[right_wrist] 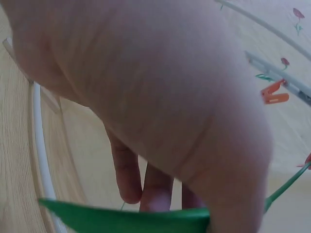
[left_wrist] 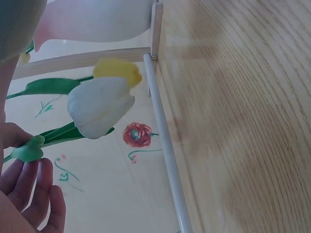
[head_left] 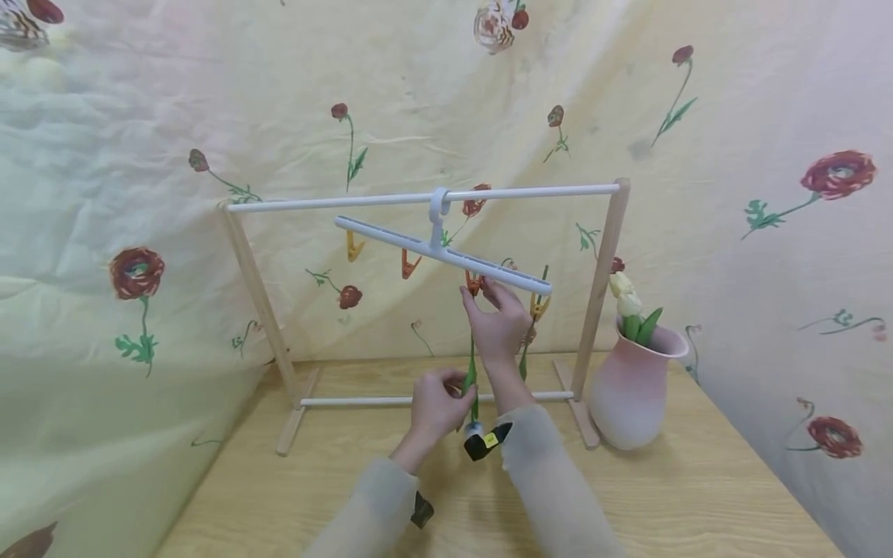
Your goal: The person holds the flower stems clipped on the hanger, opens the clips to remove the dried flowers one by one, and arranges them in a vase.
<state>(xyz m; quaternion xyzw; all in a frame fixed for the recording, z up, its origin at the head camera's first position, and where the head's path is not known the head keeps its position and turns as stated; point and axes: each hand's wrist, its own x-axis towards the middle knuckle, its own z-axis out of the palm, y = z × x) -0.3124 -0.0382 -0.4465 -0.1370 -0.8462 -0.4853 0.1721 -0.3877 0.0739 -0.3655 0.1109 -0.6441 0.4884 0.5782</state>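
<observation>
A white tulip (left_wrist: 99,107) hangs head down, and my left hand (head_left: 439,403) pinches its stem and leaf partway up. Higher up, my right hand (head_left: 501,325) pinches an orange clip (head_left: 474,285) on the white hanger (head_left: 391,235). The tulip's stem runs up to that clip; whether the clip bites it is hidden by the fingers. In the right wrist view a green leaf (right_wrist: 131,221) crosses below the fingers. A yellow tulip (left_wrist: 119,73) hangs upside down from the yellow clip (head_left: 539,307) at the hanger's right end.
The hanger tilts down to the right on the rack's white top bar (head_left: 335,201). Another orange clip (head_left: 409,265) and a yellow clip (head_left: 354,246) hang on its left half. A pink-and-white vase (head_left: 631,395) holding white tulips (head_left: 625,298) stands beside the rack's right post (head_left: 601,287).
</observation>
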